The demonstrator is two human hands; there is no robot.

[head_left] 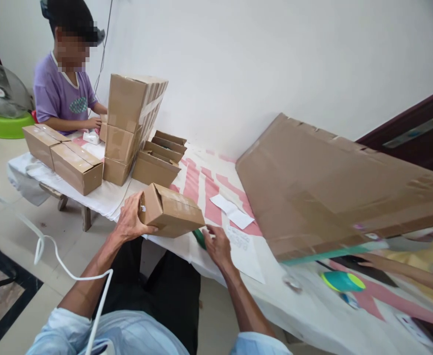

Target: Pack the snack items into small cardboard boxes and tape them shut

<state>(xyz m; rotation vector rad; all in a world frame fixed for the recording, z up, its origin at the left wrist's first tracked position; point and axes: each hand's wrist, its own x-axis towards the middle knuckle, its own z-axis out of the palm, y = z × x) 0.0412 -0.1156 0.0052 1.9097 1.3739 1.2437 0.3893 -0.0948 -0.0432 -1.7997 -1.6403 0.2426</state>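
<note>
A small closed cardboard box (pixel 177 217) is held up at the near edge of the table, tilted, with clear tape glinting on its top. My left hand (pixel 133 217) grips its left end, thumb below and fingers up along the side. At the box's right end, my right hand (pixel 218 245) has its fingers curled together close to the lower corner. A dark green object (pixel 199 238) shows between those fingertips and the box. Its kind is unclear because the box and fingers partly cover it.
Taped boxes (pixel 127 103) are stacked left of centre, beside open cartons (pixel 157 165) and long boxes (pixel 64 155). A large cardboard sheet (pixel 334 187) stands on the right. Papers (pixel 233 211) lie on the cloth-covered table (pixel 275 296). A person (pixel 66 93) sits across; another's arm (pixel 404 271) reaches in right.
</note>
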